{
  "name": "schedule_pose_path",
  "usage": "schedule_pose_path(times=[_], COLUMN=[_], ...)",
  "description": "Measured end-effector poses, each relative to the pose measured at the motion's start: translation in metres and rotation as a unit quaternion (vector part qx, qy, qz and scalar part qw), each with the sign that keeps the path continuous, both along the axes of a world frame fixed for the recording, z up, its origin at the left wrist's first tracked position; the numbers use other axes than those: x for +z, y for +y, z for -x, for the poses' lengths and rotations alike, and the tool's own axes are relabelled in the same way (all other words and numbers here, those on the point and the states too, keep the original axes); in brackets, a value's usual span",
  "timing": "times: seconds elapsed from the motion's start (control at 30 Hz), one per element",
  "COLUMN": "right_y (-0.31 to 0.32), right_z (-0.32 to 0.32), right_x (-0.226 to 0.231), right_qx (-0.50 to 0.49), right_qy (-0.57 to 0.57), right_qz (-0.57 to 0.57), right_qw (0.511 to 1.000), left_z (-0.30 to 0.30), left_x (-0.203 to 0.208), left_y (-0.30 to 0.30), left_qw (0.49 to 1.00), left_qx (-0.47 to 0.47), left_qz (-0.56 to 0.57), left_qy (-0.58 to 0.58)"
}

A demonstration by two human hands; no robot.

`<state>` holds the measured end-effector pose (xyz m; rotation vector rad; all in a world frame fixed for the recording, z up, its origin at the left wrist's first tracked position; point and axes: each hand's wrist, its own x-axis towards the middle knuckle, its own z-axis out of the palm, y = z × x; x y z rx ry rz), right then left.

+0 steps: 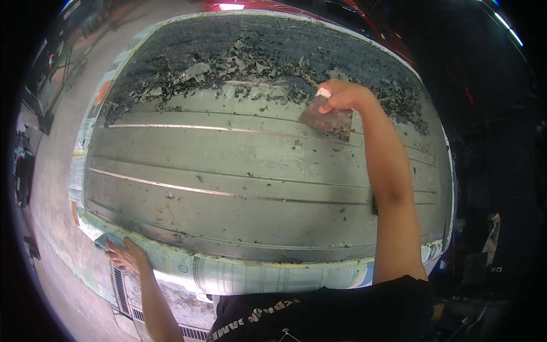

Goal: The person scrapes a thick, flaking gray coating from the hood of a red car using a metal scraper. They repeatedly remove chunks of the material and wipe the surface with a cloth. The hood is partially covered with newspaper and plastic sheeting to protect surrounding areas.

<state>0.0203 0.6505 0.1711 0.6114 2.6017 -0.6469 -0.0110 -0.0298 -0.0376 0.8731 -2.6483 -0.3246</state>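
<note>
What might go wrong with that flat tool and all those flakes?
The flat scraper in the right hand might catch on the long lines across the panel. Loose dark flakes heaped nearby could spill past the panel's edge onto the shiny film.

white capital letters (263,312) run across the black shirt (353,308); a small printed mark (183,263) shows on the pale masking sheet (228,276).
</note>
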Motion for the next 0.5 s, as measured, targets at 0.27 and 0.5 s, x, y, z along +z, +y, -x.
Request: schedule_pose_path(times=[0.27, 0.5], right_y=[0.057, 0.042], right_z=[-0.046, -0.024], right_x=[0.016, 0.03], right_qx=[-0.042, -0.002], right_qy=[-0.071, -0.157], right_qz=[-0.06, -0.077], right_qw=[0.995, 0.985], left_z=[-0.004, -0.001], left_x=[0.001, 0.0], left_y=[0.007, 0.002], left_qw=[1.0, 1.0], left_qx=[-0.014, -0.001], left_qz=[-0.014, -0.012], left_qy=[0.022, 0.011])
